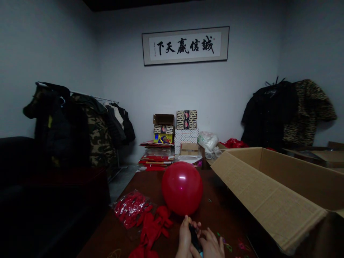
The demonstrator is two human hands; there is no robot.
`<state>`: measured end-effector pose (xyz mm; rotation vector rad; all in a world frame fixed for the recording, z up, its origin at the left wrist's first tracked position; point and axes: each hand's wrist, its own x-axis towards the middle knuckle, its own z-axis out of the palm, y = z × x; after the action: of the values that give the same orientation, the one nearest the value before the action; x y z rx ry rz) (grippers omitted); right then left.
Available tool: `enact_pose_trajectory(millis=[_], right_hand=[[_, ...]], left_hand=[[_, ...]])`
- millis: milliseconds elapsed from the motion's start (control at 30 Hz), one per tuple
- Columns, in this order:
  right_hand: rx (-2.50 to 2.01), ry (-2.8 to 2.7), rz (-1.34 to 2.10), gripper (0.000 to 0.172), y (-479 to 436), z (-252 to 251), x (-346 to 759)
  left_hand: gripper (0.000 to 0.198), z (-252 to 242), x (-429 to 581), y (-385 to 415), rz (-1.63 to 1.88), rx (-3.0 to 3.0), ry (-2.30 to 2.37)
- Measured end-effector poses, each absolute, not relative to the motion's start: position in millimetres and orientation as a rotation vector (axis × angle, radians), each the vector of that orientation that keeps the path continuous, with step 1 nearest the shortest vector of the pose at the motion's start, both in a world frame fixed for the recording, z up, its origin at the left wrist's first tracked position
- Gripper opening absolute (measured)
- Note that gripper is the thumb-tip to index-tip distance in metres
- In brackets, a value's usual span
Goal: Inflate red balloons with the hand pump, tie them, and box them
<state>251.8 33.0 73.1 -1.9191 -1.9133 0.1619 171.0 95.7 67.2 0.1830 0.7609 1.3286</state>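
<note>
A round, inflated red balloon [182, 188] sits just beyond my hands, over the dark brown table. My left hand [185, 234] is closed round the balloon's neck, at the tip of a black tool [195, 238] that looks like a balloon hand pump. A bit of light blue shows at the pump's lower end. My right hand [211, 245] curls round the pump's lower part; its grip is partly hidden at the frame's bottom edge. Left of my hands lie loose uninflated red balloons [150, 227] and a clear plastic bag of red balloons [131, 208].
A large open cardboard box [268, 193] stands close on the right. Small colourful clips or ties [228, 247] lie right of my hands. Behind the table are stacked boxes [186, 139], red flat packs [156, 157] and a white plastic bag [208, 141]. Coats hang on both sides.
</note>
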Motion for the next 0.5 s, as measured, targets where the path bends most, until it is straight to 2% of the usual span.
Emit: enact_pose_trajectory(millis=[267,500], right_hand=[[-1.897,-1.874,0.058,0.031,31.5,77.9,249.6],[-1.96,-1.869,-0.071,0.025,30.8,82.1,247.2]], left_hand=[[0.022,76.1,176.4,95.6,1.31,0.165,0.772],[0.025,80.3,178.2,102.0,1.327,0.254,0.831]])
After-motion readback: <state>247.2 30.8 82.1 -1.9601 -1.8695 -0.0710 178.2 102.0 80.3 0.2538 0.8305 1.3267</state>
